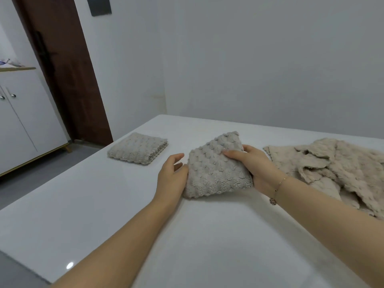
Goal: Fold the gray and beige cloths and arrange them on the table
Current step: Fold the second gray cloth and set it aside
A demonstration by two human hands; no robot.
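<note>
1. At the far left of the room, beyond the tabletop (104, 204), a white cabinet (22, 121) with two small knobs stands beside a dark brown door (68, 69); a dark plate (99, 5) is fixed on the wall above and to the right of the door.
2. On the left part of the white tabletop, a folded gray cloth (138, 148) lies flat as a neat square, well apart from the hands and touching nothing else.
3. Just right of it, the left hand (171, 177) rests with its fingers loosely spread and relaxed, the thumb side touching the left edge of the cloth in the middle; it grips nothing.
4. In the middle of the tabletop, a second gray cloth (216, 169), bumpy in texture and folded into a thick bundle, sits between the two hands, its near edge on the surface and its far end raised a little.
5. On the right side of that bundle, the right hand (257, 167) holds it, fingers laid over the top and the thumb curled behind the far edge; a thin bracelet (277, 189) circles the wrist.
6. At the far right, a heap of unfolded beige cloths (332, 169) lies rumpled on the tabletop, just beside the right wrist and reaching the frame's edge.
</note>
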